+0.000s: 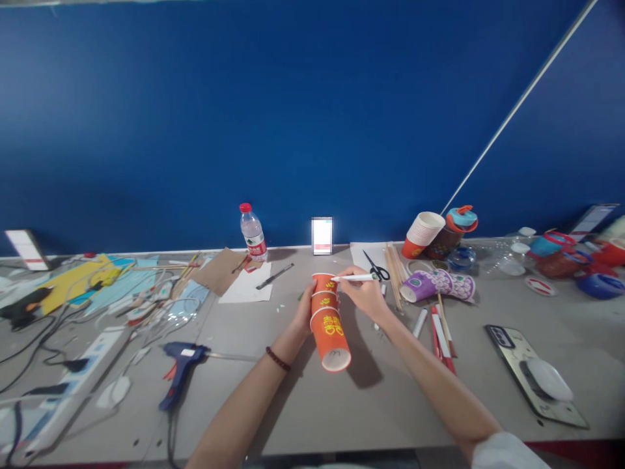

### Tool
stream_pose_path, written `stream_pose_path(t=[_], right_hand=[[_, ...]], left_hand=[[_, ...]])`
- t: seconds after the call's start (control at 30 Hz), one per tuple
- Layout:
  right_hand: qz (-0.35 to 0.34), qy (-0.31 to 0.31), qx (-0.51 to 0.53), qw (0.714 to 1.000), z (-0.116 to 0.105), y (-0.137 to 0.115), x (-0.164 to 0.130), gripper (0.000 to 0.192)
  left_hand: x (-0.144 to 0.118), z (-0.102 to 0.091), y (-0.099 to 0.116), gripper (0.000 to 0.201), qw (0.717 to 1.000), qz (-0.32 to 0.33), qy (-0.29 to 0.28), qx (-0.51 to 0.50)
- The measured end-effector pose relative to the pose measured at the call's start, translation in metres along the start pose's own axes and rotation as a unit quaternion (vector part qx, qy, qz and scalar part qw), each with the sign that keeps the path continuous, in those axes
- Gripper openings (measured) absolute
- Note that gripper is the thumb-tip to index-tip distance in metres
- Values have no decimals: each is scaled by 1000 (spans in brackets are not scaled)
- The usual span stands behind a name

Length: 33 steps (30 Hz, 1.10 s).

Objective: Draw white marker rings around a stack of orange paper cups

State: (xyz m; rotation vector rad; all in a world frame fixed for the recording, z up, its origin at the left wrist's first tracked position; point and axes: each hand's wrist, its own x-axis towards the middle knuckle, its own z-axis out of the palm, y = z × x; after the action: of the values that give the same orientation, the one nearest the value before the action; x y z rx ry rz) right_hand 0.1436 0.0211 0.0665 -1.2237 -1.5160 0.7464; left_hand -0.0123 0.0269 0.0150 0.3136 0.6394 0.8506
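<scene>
white pen [355,278] lies pinched in the right hand [365,294], its long axis running left, tip touching the far end of the red cup stack [329,319]. the left hand [305,312] clasps the stack's left side, mid-table, its open mouth pointing near.

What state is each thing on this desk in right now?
Stack of red paper cups: nested, tilted, held by left hand.
White pen: in right hand, tip on the top cup.
Clear plastic water bottle: upright, red cap on.
Black-handled scissors: lying, blades open.
Purple patterned paper cups: on their side.
Blue glue gun: lying down.
</scene>
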Motion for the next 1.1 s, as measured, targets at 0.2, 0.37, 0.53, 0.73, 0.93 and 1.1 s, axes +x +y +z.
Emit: stream_pose_path(t=[0.2,0.37,0.53,0.73,0.93,1.1], right_hand=[[1,9,1,1000,-1,-1,1,13],[-4,18,-9,1000,-2,0,2,13],[4,20,-10,1000,-2,0,2,13],[3,17,-9,1000,-2,0,1,10],[-2,19,-5,1000,-2,1,1,9],[9,16,8,1000,-1,3,2,7]], left_hand=[[0,3,1,51,1000,4,12,-3],[-2,4,1,52,1000,-5,13,3],[-2,4,1,52,1000,-1,20,2],[-3,5,2,53,1000,-6,15,-5],[-2,3,1,52,1000,0,1,-3],[-1,3,1,49,1000,12,-9,-3]])
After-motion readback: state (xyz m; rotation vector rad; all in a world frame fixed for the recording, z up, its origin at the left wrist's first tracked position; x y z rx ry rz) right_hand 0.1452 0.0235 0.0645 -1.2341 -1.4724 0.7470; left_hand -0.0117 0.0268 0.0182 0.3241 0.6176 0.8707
